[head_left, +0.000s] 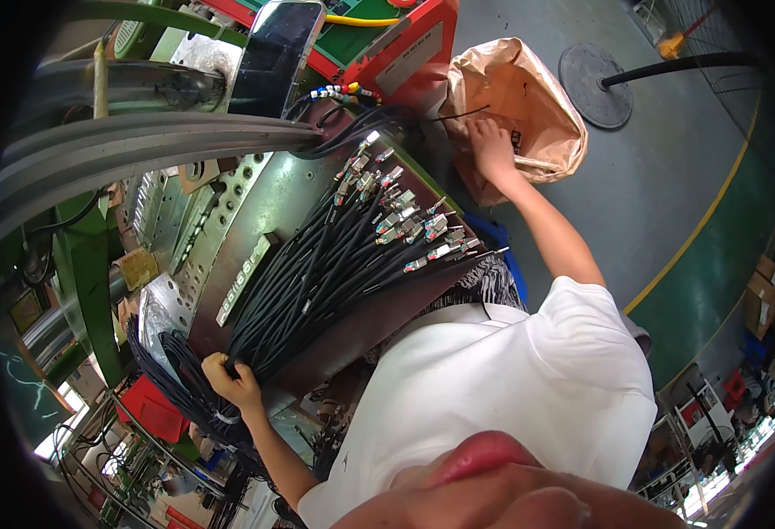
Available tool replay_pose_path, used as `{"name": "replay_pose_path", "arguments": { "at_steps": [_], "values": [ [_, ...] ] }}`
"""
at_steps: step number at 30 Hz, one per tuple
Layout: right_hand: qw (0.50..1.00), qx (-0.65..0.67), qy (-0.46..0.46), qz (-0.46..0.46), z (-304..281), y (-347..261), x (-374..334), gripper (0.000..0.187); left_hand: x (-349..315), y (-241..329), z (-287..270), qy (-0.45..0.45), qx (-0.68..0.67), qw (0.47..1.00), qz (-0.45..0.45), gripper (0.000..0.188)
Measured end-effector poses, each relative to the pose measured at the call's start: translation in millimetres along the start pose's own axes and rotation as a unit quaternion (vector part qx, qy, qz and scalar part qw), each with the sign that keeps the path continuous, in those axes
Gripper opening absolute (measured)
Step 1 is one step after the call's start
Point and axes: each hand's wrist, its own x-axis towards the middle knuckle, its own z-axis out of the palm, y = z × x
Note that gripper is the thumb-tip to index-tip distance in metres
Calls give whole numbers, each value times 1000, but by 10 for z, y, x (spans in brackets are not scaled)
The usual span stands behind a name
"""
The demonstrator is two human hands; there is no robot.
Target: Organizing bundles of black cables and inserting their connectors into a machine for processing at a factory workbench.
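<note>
My left hand (pixel 233 384) is closed around the lower left end of a thick bundle of black cables (pixel 286 286). The bundle fans out across a dark metal work surface. Bare metal connectors (pixel 396 212) tip its far right ends. My right hand (pixel 491 150) is at the mouth of a brown paper bag (pixel 557 110), over its near left side, with its fingers partly spread and bent. No held object shows in it; its fingertips are partly hidden. Beside it, inside the bag, lies a small black piece (pixel 516 141).
A phone (pixel 277 57) stands at the back beside a red and green machine part (pixel 414 53). Grey curved conduits (pixel 158 150) cross the left. A metal block (pixel 245 280) lies beside the cables. More black cables (pixel 185 370) hang left. A round black base (pixel 595 85) stands beyond the bag.
</note>
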Motion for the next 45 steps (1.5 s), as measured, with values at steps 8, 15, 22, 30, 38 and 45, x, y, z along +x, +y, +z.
{"name": "replay_pose_path", "arguments": {
  "at_steps": [8, 15, 22, 30, 38, 45],
  "values": [
    [946, 65, -267, 170, 225, 858, -609, 23, 445, 305, -9, -147, -34, 988, 33, 21],
    [954, 21, -194, 227, 156, 1872, -1133, 20, 382, 270, 87, -104, -84, 991, 29, 21],
    [915, -65, -225, 328, -382, 3158, -1907, 27, 308, 170, 146, -87, -97, 991, 17, 22],
    [867, -96, -252, 418, -625, 3527, -2741, 29, 294, 154, 158, -90, -88, 992, 5, 17],
    [921, -106, -189, 323, -577, 3237, -2484, 23, 298, 170, 164, -81, -80, 993, 22, 16],
    [982, -80, -77, 151, -399, 2360, -1643, 15, 295, 180, 163, -81, -80, 993, 8, 15]
  ]
}}
